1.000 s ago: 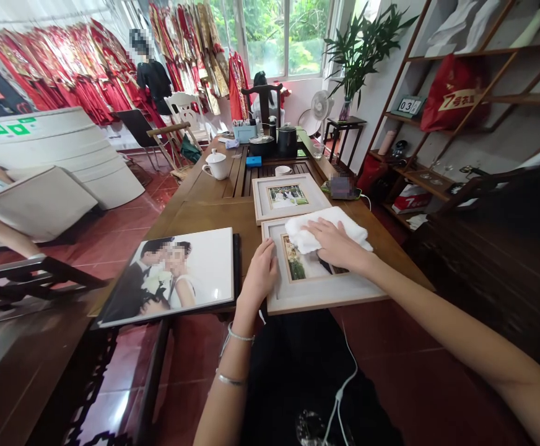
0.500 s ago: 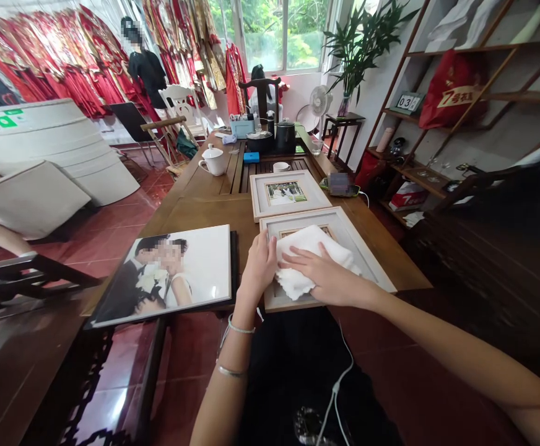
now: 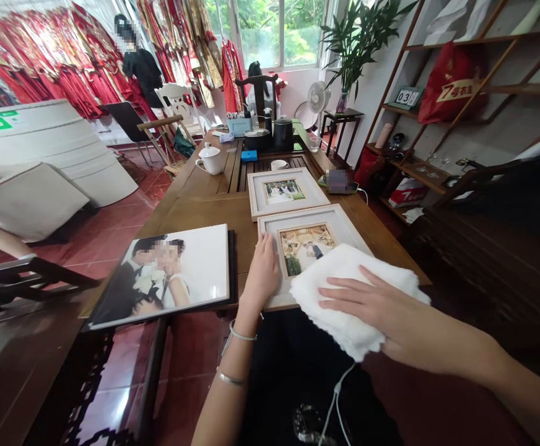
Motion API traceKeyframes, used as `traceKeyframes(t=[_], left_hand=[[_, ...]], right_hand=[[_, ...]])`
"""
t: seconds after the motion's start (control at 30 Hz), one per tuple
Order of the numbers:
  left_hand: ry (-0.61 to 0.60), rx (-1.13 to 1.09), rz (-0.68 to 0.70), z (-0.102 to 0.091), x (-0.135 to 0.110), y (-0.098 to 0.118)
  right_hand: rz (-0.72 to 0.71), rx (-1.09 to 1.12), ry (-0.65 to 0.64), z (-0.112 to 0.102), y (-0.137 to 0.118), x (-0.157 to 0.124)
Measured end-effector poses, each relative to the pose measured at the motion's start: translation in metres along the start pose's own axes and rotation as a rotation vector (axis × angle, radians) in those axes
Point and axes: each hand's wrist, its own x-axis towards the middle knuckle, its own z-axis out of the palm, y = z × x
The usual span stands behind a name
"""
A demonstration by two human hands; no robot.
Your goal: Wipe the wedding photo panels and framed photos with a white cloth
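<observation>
A light wooden picture frame (image 3: 347, 230) lies on the table near me, with a wedding photo (image 3: 304, 241) inside its pale mat. My left hand (image 3: 261, 272) grips the frame's left edge, fingers together. Beneath my right hand (image 3: 376, 306) is a folded white cloth (image 3: 314, 290), held with the fingers stretched across its top. The cloth covers the frame's lower right corner and hangs past its front edge. Just behind lies a second, similar picture frame (image 3: 254, 198) with a smaller photo. Left of my left hand rests a large wedding album (image 3: 207, 263), its cover showing a couple.
On the wooden table (image 3: 191, 214) stand a lidded white cup (image 3: 211, 160), a small white cup (image 3: 279, 165), a blue box (image 3: 249, 156) and a dark kettle (image 3: 283, 133). A phone (image 3: 339, 181) with a cable lies at the right edge. Shelves (image 3: 437, 179) stand on the right.
My right hand has moved the white cloth right and toward me, uncovering most of the photo in the near frame. My left hand stays at the frame's left edge.
</observation>
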Motion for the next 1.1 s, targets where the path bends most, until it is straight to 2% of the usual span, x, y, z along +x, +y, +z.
traceKeyframes(t=[0.13,0.23,0.37,0.53,0.7,0.8,0.9,1.1], left_hand=[[-0.019,0.004,0.009,-0.001,0.0,-0.004],[-0.005,-0.012,0.013,-0.001,0.001,-0.008],[0.001,-0.03,0.028,0.001,0.001,-0.011],[-0.01,-0.005,0.018,0.0,0.0,-0.01],[0.011,-0.046,0.013,0.002,-0.001,-0.01],[0.042,-0.064,0.027,0.004,-0.002,-0.01],[0.066,-0.057,0.016,0.005,-0.002,-0.009],[0.085,-0.065,0.015,0.006,-0.002,-0.007]], right_hand=[[0.14,-0.174,0.158,0.014,0.014,-0.021],[0.229,-0.295,0.256,0.021,0.038,-0.014],[0.321,-0.409,0.326,0.02,0.077,0.018],[0.412,-0.43,0.394,0.007,0.121,0.068],[0.408,-0.454,0.426,-0.001,0.146,0.101],[0.372,-0.42,0.362,0.0,0.147,0.105],[0.317,-0.38,0.285,0.001,0.136,0.096],[0.156,-0.28,0.174,0.007,0.086,0.053]])
